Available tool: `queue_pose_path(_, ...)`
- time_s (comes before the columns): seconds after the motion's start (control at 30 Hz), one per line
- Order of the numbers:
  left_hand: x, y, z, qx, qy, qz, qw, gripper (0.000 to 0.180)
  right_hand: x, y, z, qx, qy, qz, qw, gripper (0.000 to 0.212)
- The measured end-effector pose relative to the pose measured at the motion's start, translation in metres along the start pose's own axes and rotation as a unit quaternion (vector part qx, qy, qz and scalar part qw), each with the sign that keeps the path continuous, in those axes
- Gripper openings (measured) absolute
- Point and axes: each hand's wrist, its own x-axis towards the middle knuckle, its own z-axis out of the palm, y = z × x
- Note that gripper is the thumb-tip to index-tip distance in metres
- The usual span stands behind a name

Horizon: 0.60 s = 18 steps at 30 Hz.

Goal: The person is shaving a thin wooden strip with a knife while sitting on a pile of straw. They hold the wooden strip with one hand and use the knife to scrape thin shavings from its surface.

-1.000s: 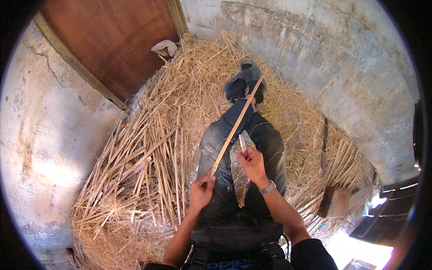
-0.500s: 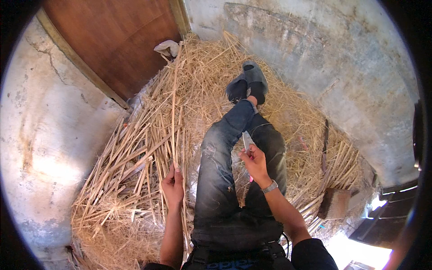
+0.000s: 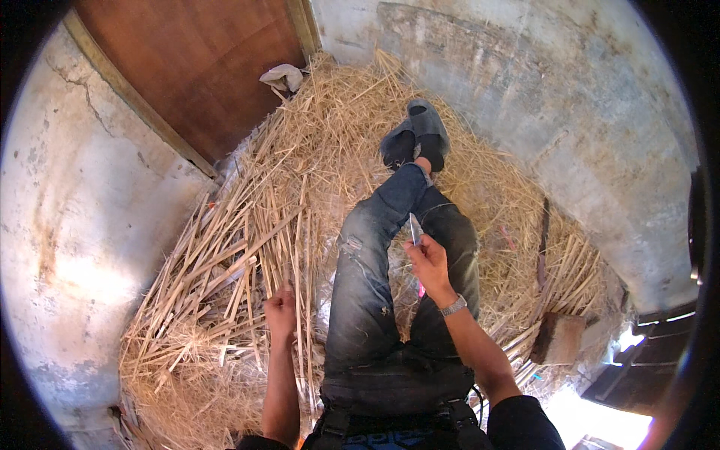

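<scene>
My right hand (image 3: 430,268) is closed around a small knife (image 3: 415,228), above the lap between my thighs. Its pale blade points up and away from me, and the handle is mostly covered by the fingers. Over the pile of split bamboo strips (image 3: 217,259) on the left, my left hand (image 3: 281,311) has its fingers curled together. Whether a strip is inside those fingers cannot be made out, as thin strips lie right behind and beside the hand.
Fine shavings (image 3: 341,112) cover the floor around my crossed feet in grey slippers (image 3: 429,124). A wooden block (image 3: 557,339) sits at the right. A pale cloth or bag (image 3: 283,77) lies by the brown door (image 3: 195,67). Worn walls (image 3: 540,97) stand on both sides.
The long strip that stood out from my left hand no longer shows there. That hand has shifted slightly left and its fingers have curled. The knife has turned, showing more of its blade.
</scene>
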Motion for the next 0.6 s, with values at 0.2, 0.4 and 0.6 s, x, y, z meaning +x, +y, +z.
queue_pose_path(0.2, -0.014, 0.037, -0.019, -0.181, -0.153, -0.093, 0.967, 0.03, -0.001, 0.012, -0.01, 0.025, 0.001, -0.008, 1.0, 0.011)
queue_pose_path(0.4, -0.039, 0.041, 0.024, -0.08, -0.295, -0.033, 0.952, 0.036, -0.001, 0.006, 0.003, 0.094, 0.02, 0.004, 0.995, 0.012)
queue_pose_path(0.6, -0.035, 0.054, 0.033, -0.026, -0.317, -0.038, 0.947, 0.038, -0.016, 0.017, 0.006, 0.101, 0.006, 0.038, 0.994, 0.019)
